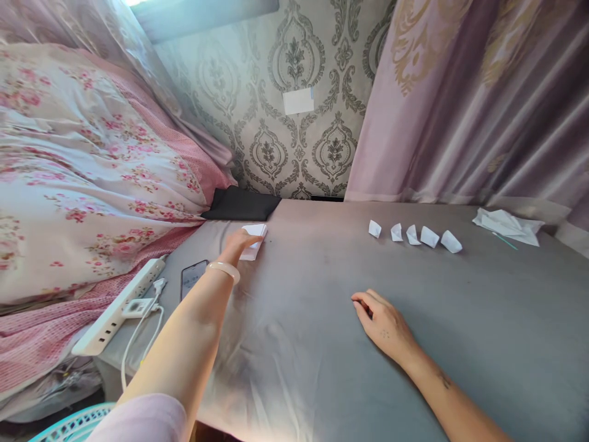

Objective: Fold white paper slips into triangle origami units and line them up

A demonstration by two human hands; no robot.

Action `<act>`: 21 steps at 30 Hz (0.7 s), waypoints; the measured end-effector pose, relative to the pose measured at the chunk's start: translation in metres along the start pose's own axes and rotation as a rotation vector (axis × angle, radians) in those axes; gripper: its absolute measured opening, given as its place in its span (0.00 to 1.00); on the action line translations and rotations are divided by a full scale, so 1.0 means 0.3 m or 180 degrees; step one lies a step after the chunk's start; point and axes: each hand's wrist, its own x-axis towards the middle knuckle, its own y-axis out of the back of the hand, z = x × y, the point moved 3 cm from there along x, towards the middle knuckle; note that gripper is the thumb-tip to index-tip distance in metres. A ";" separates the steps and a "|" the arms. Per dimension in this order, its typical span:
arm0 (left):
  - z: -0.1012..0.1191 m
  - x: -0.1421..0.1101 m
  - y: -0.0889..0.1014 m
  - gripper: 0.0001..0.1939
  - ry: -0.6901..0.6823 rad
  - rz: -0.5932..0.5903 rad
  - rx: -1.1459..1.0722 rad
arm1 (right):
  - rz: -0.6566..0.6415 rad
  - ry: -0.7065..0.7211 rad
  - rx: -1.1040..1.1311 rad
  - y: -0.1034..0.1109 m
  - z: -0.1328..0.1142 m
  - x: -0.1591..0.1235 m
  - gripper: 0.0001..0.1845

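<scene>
Reaching far forward, my left hand (240,243) is at a small stack of white paper (249,252). Its thumb lies across the top of the paper; the other fingers are mostly hidden. My right hand (380,322) rests on the grey cloth surface (313,294), its fingers loosely curled together with nothing seen in them. Beyond it, several small folded white paper pieces (429,237) stand in a row.
A phone (193,277) lies beside my left forearm, near a white power strip (120,307) with plugged-in cables. Farther back is a folded black cloth (242,204). Crumpled white sheets (508,226) and a thin green stick (505,241) lie at the far right.
</scene>
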 end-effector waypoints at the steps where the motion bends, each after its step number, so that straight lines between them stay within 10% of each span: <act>1: -0.002 -0.001 -0.002 0.32 0.0060 0.0006 0.0071 | 0.0003 -0.0003 -0.0003 0.000 -0.001 0.000 0.13; 21: -0.014 -0.038 0.087 0.27 0.0136 -0.0214 0.0297 | 0.0000 0.0100 -0.0020 -0.002 0.007 0.001 0.12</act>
